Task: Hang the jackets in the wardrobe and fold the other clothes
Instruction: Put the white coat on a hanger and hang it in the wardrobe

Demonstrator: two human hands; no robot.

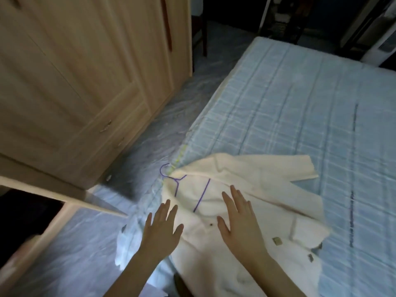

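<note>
A cream jacket [252, 189] lies spread on the near left corner of the bed [300, 99], front side up, one sleeve reaching right. A purple wire hanger [177, 181] sits inside its collar, with the hook poking out over the bed's edge. My left hand [161, 230] hovers with straight fingers over the jacket's left edge. With its fingers spread, my right hand [240, 221] is over the jacket's middle. Neither hand grips anything. The light wooden wardrobe [75, 82] stands to the left.
The bed carries a pale blue checked cover. An open wardrobe door [53, 189] juts out at lower left, close to the bed corner. A narrow strip of floor [171, 99] runs between wardrobe and bed. Dark furniture [285, 18] stands at the far end.
</note>
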